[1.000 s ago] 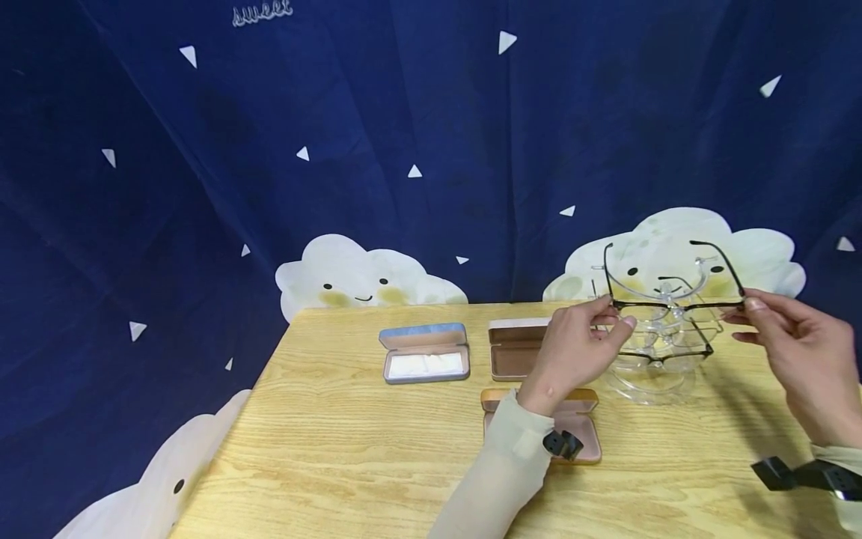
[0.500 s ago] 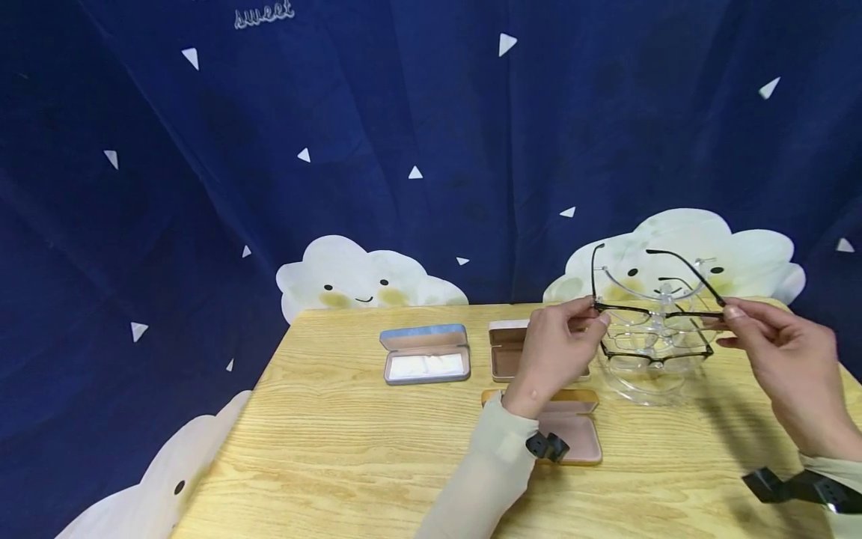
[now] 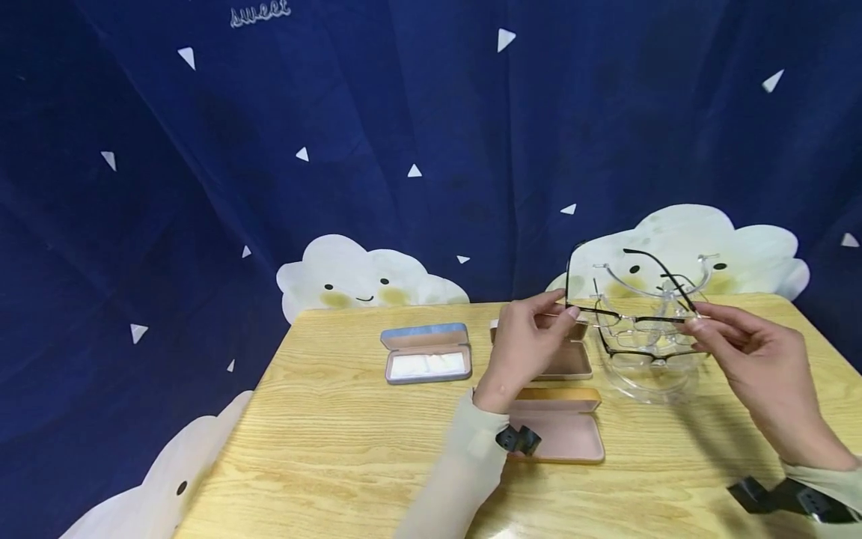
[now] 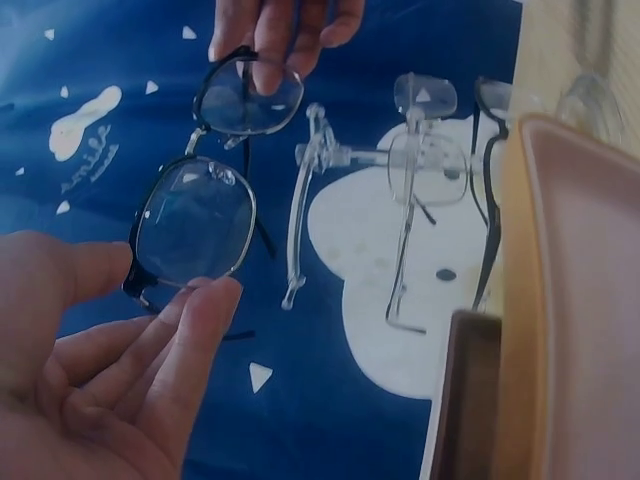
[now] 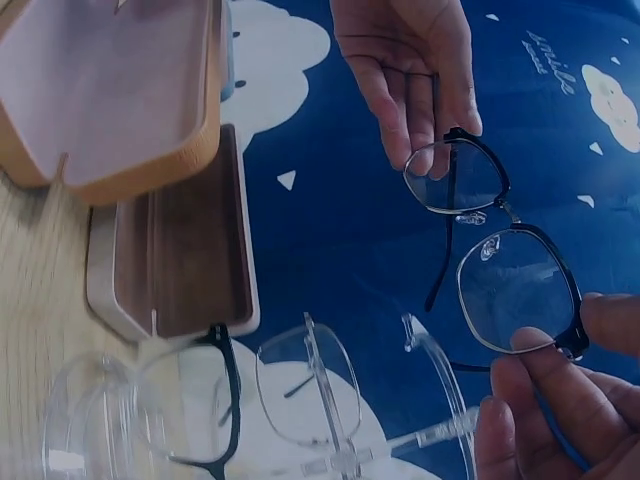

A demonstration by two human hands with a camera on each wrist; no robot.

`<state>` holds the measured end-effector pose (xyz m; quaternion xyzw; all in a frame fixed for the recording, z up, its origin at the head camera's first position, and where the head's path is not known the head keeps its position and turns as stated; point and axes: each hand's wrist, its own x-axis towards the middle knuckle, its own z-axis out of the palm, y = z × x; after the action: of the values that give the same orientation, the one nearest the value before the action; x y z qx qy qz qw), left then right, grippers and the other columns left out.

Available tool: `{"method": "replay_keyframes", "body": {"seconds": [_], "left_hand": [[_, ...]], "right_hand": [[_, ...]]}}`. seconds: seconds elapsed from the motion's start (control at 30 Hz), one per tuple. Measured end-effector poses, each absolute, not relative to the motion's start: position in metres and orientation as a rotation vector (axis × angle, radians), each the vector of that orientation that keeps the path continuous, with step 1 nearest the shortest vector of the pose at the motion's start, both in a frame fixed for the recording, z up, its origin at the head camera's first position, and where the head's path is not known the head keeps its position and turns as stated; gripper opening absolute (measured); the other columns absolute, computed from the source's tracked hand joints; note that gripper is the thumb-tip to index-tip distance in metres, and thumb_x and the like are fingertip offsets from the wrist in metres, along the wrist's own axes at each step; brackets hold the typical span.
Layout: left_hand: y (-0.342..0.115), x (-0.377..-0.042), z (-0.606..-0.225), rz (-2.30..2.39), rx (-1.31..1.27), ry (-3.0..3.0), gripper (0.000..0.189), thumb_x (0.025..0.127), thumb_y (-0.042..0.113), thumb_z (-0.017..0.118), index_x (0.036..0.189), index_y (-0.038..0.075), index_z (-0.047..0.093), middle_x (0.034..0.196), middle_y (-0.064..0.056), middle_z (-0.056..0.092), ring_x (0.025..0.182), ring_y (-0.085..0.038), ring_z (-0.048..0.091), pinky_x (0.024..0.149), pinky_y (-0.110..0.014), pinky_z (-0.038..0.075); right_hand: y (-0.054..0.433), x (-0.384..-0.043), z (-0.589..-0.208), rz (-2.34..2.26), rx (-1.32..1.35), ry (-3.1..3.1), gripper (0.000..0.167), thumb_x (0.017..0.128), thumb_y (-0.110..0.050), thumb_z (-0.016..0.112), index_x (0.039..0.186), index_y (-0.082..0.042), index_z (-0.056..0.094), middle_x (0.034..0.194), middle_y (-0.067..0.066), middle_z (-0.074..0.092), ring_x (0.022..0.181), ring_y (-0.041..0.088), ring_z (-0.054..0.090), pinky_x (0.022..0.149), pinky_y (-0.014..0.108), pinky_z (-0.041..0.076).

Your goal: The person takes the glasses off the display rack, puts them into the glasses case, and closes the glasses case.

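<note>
A pair of black half-rim eyeglasses (image 3: pixel 660 320) is held up in front of a clear display stand (image 3: pixel 646 391), temples unfolded and pointing away. My left hand (image 3: pixel 518 344) pinches its left corner near the hinge. At the right corner, my right hand (image 3: pixel 761 367) pinches with thumb and fingers. The left wrist view shows the eyeglasses' near lens (image 4: pixel 195 225) just above my left thumb. Lower on the stand sit black-topped eyeglasses (image 3: pixel 656 358) and, between the two, thin metal-framed eyeglasses (image 5: pixel 262 385). The stand's top curved arm (image 3: pixel 633 284) carries nothing.
Three glasses cases lie open on the wooden table (image 3: pixel 323 442): a blue case (image 3: pixel 424 329) with a white cloth (image 3: pixel 427 364), a white case with brown lining (image 3: pixel 569 359), partly behind my left hand, and an orange case (image 3: pixel 562 438) nearest me. Behind hangs a dark blue curtain (image 3: pixel 377 97).
Both hands have moved left together with the held eyeglasses, off to the left of the stand's top arm. The eyeglasses now tilt slightly, and more of the orange case shows.
</note>
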<state>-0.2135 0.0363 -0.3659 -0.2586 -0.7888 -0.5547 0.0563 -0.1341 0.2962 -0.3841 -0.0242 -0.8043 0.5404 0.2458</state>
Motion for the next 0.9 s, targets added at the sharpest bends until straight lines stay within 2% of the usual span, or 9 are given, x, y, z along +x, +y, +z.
{"method": "replay_keyframes", "body": {"seconds": [0.13, 0.4, 0.63, 0.9], "left_hand": [[0.024, -0.216, -0.366, -1.669, -0.795, -2.394, 0.04, 0.102, 0.023, 0.069, 0.137, 0.005, 0.068, 0.109, -0.012, 0.081, 0.089, -0.01, 0.079, 0.077, -0.012, 0.058], [0.004, -0.212, -0.363, -1.675, -0.75, -2.389, 0.039, 0.101, 0.021, 0.07, 0.137, 0.006, 0.068, 0.109, -0.012, 0.08, 0.09, -0.01, 0.079, 0.076, -0.015, 0.06], [-0.011, -0.211, -0.365, -1.734, -0.741, -2.404, 0.041, 0.1, 0.021, 0.071, 0.138, 0.005, 0.068, 0.109, -0.014, 0.08, 0.088, -0.013, 0.08, 0.075, -0.018, 0.061], [-0.034, -0.207, -0.372, -1.736, -0.718, -2.435, 0.043, 0.101, 0.024, 0.07, 0.141, 0.009, 0.065, 0.108, -0.011, 0.08, 0.091, -0.02, 0.08, 0.072, -0.019, 0.06]], "right_hand": [[0.287, -0.137, -0.382, 1.51, -0.029, -2.187, 0.034, 0.1, -0.009, 0.069, 0.134, -0.005, 0.069, 0.094, -0.032, 0.075, 0.08, -0.01, 0.07, 0.072, 0.005, 0.053], [0.273, -0.142, -0.381, 1.675, 0.115, -2.109, 0.033, 0.099, -0.001, 0.069, 0.129, -0.013, 0.072, 0.098, -0.021, 0.08, 0.085, -0.008, 0.074, 0.074, 0.007, 0.056], [0.263, -0.145, -0.383, 1.562, 0.062, -2.243, 0.034, 0.098, -0.009, 0.074, 0.131, -0.017, 0.071, 0.094, -0.029, 0.077, 0.083, -0.011, 0.07, 0.071, 0.006, 0.052], [0.245, -0.15, -0.382, 1.522, 0.062, -2.312, 0.04, 0.096, -0.015, 0.078, 0.134, -0.006, 0.069, 0.088, -0.032, 0.074, 0.08, -0.011, 0.07, 0.066, 0.009, 0.05]]}}
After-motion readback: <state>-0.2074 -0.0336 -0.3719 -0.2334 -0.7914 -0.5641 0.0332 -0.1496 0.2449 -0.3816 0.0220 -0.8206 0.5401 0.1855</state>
